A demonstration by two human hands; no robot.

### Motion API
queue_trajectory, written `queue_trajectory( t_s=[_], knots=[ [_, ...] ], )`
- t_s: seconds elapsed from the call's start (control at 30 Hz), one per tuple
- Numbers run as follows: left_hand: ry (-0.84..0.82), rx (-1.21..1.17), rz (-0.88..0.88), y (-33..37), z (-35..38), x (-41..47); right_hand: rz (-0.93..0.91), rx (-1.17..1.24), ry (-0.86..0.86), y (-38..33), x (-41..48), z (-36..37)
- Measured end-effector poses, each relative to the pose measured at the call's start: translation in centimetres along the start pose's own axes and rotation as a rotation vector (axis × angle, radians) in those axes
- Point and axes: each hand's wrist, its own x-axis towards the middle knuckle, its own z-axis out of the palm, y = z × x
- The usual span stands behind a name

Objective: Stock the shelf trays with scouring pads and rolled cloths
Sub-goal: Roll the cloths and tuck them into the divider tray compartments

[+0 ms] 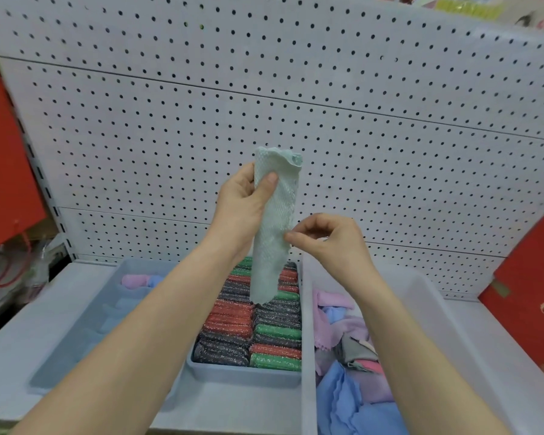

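A pale green waffle-textured cloth (275,221) hangs upright in the air over the middle tray, loosely folded lengthwise. My left hand (244,204) grips its upper part, thumb across the front. My right hand (327,238) pinches the cloth's right edge lower down with curled fingers. Below sits a grey-blue tray (245,373) packed with rows of red, green and dark glittery scouring pads (264,334). A tray at the left (76,321) holds a pink and a blue rolled cloth (139,281) at its far end.
A translucent bin (308,340) at the right holds loose pink, blue and grey cloths (349,372). White pegboard (264,89) backs the shelf. Red boxes (528,296) stand at the right and at the left edge.
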Motion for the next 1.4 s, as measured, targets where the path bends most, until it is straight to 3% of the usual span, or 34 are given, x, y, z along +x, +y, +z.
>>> queue_trajectory(
  t_s=[0.1, 0.23, 0.4, 0.5, 0.63, 0.73, 0.9, 1.1, 1.23, 1.4],
  knots=[
    [0.012, -0.022, 0.013, 0.2, 0.1, 0.3, -0.009, 0.071, -0.05, 0.1, -0.1, 0.2],
    [-0.012, -0.038, 0.026, 0.3, 0.1, 0.4, -0.023, 0.04, 0.036, -0.1, 0.5, -0.2],
    [-0.077, -0.04, 0.025, 0.4, 0.1, 0.6, -0.034, 0.284, -0.23, -0.9, 1.1, -0.7],
    [-0.035, -0.015, -0.1, -0.2, -0.3, 0.6, 0.01, 0.335, -0.217, -0.9, 1.2, -0.7],
    [-0.247, 0.163, -0.403, -2.4, -0.9, -1.2, 0.129, 0.329, -0.086, -0.3, 1.2, -0.7],
    [-0.19, 0.124, -0.467, -3.7, -0.7, -2.1, 0.207, 0.334, -0.073, 0.4, 1.0, -0.5],
    [-0.13, 0.099, -0.416, -4.4, -1.1, -1.7, 0.263, 0.43, -0.169, 1.4, 0.7, -0.7],
    [-0.051, 0.045, -0.144, -2.7, -0.6, -0.9, -0.106, 0.411, -0.042, -0.1, 1.4, -1.8],
    [-0.069, 0.077, -0.073, -2.1, -0.4, -0.6, -0.158, 0.306, -0.074, -0.1, 1.6, -2.3],
    [-0.079, 0.058, -0.058, -2.4, -0.4, -0.5, -0.185, 0.359, -0.06, 0.0, 1.4, -2.3]
  ],
)
